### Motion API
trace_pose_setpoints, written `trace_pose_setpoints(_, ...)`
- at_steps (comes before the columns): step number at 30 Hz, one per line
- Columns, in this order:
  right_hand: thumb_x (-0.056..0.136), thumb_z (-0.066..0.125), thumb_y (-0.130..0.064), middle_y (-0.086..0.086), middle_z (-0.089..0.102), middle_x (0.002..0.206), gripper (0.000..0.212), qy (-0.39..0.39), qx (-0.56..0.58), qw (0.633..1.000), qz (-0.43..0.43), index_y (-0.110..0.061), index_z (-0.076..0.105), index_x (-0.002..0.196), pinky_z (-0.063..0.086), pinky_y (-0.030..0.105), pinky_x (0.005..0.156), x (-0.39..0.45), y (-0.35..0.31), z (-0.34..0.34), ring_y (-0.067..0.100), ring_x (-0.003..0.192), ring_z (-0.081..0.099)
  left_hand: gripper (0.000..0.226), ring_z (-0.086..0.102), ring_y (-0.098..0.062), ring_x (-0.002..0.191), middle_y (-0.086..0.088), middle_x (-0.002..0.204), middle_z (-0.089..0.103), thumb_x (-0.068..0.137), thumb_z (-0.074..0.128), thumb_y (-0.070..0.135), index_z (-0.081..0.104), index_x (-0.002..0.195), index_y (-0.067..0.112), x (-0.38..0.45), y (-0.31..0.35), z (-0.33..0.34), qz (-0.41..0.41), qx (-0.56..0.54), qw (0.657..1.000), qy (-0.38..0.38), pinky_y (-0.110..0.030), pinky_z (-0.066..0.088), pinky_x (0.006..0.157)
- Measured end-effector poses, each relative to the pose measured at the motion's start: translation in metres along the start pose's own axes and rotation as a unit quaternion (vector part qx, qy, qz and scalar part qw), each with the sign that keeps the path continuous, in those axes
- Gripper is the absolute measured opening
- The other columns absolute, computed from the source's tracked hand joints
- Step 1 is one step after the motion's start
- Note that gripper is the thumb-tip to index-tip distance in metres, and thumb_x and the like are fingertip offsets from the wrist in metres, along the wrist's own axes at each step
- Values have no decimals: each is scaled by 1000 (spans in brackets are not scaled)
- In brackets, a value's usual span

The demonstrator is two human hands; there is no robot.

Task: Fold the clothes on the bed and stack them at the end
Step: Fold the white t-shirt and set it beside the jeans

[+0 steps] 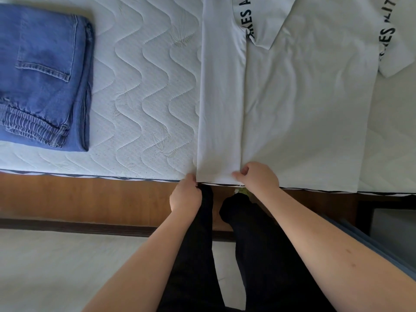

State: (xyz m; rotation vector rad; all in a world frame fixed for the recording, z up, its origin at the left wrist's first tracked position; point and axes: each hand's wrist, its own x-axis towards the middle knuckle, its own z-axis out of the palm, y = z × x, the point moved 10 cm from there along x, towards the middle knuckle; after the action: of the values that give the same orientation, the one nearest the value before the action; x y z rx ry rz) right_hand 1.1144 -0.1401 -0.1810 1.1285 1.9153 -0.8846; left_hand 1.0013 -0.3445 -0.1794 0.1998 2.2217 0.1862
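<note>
Head view, looking down over the near edge of a bed (144,91) with a white mattress quilted in wavy lines. A white T-shirt (304,113) lies flat on the right half of the mattress, its hem along the near edge. Its left side is folded inward as a long strip (220,104) lying over the body of the shirt, and the left sleeve (258,21), bearing black lettering, lies turned in on top near the far end. The right sleeve (391,41), also lettered, lies spread outward at the far right.

The left hand (185,194) is at the near left corner of the folded strip; its fingers are curled at the hem's edge, though whether its grip actually holds cloth cannot be told. The right hand (258,177) rests on the hem at the strip's right edge, fingers curled, thumb and forefinger pinching the fabric.

A pair of blue jeans (45,77), already folded, lies on the left part of the mattress, well apart from the shirt. Below the mattress are the wooden bed frame (90,197), a pale floor (67,266), and the person's dark-trousered legs (258,255).
</note>
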Motion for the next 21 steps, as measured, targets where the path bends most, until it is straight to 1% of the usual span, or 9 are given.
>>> trace_pose_setpoints(2, 90, 56, -55, -4, 61, 70, 37, 9, -9, 1000, 0, -24, 57, 70, 45, 30, 59, 3, -4, -12, 17, 68, 60, 19, 56, -23, 82, -2, 98, 58, 93, 39, 14, 53, 106, 19, 3, 1, -8, -6, -15, 1000, 0, -34, 44, 69)
trace_pose_setpoints(4, 91, 53, -59, -4, 63, 76, 38, 55, 24, 998, -8, -23, 58, 81, 47, 31, 64, 9, -10, -32, 18, 72, 61, 19, 57, -21, 83, -2, 101, 59, 97, 38, 19, 53, 108, 20, 4, 9, -25, 4, -75, 996, 48, -34, 43, 67)
trace_pose_setpoints(7, 95, 52, -52, -1, 67, 72, 32, 76, 90, 993, -15, -23, 56, 80, 47, 30, 64, 17, -22, -48, 21, 67, 64, 26, 56, -23, 97, -3, 111, 57, 100, 42, 31, 53, 118, 16, 13, 37, -40, 59, -119, 988, 85, -38, 46, 78)
trace_pose_setpoints(9, 95, 53, -42, 1, 67, 64, 33, 51, 77, 995, -22, -20, 58, 71, 49, 30, 63, 21, -30, -45, 19, 58, 64, 39, 56, -25, 103, -3, 115, 57, 98, 49, 44, 55, 123, 14, 25, 48, -38, 51, -94, 993, 55, -42, 48, 86)
trace_pose_setpoints(12, 91, 57, -33, 4, 69, 61, 31, 16, 50, 998, -14, -11, 64, 70, 52, 30, 66, 23, -33, -38, 19, 52, 64, 34, 61, -25, 98, 0, 105, 64, 96, 57, 40, 63, 119, 16, 43, 47, -37, 29, -83, 996, 24, -34, 45, 75)
trace_pose_setpoints(14, 92, 58, -33, 2, 69, 62, 31, -6, 39, 999, -12, -11, 65, 70, 54, 31, 71, 23, -33, -34, 22, 61, 69, 27, 61, -22, 91, 3, 97, 65, 96, 58, 37, 66, 112, 17, 52, 35, -36, 8, -105, 994, 3, -32, 44, 73)
trace_pose_setpoints(16, 92, 59, -38, 1, 68, 61, 34, -23, 26, 999, -7, -12, 66, 73, 55, 32, 73, 22, -31, -31, 22, 65, 71, 23, 62, -22, 88, 0, 96, 68, 96, 58, 36, 65, 108, 17, 55, 26, -32, -2, -114, 993, -23, -36, 50, 75)
trace_pose_setpoints(18, 93, 58, -44, 3, 70, 65, 35, -39, 4, 999, -1, -13, 68, 80, 53, 30, 71, 20, -31, -28, 20, 62, 69, 23, 62, -22, 87, -1, 96, 68, 96, 56, 37, 63, 107, 18, 56, 23, -30, 2, -103, 994, -36, -36, 51, 75)
trace_pose_setpoints(21, 93, 56, -43, 4, 73, 74, 34, -76, -20, 997, 2, -12, 69, 88, 52, 28, 69, 18, -30, -18, 14, 55, 64, 26, 60, -18, 85, 7, 94, 64, 91, 60, 48, 55, 101, 25, 53, 24, -23, 21, -92, 993, -64, -31, 44, 69)
